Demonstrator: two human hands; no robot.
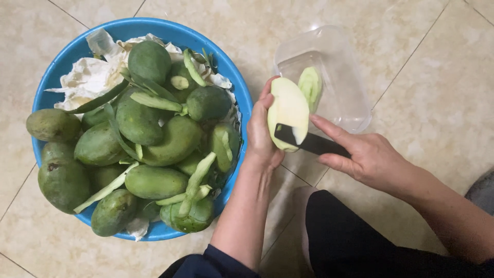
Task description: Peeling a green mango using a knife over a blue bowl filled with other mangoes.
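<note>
One mango nearly bare, gripped in left hand over the tiled floor, just off the blue basin's right rim. Right hand wrapped round black peeler, blade touching. Mid-peel probably; next, rotating toward leftover skin.

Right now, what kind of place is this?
Probably a home kitchen floor: beige floor tiles, a blue basin of green mangoes, a clear plastic tub, and a peeled mango being cut with a black knife.
</note>
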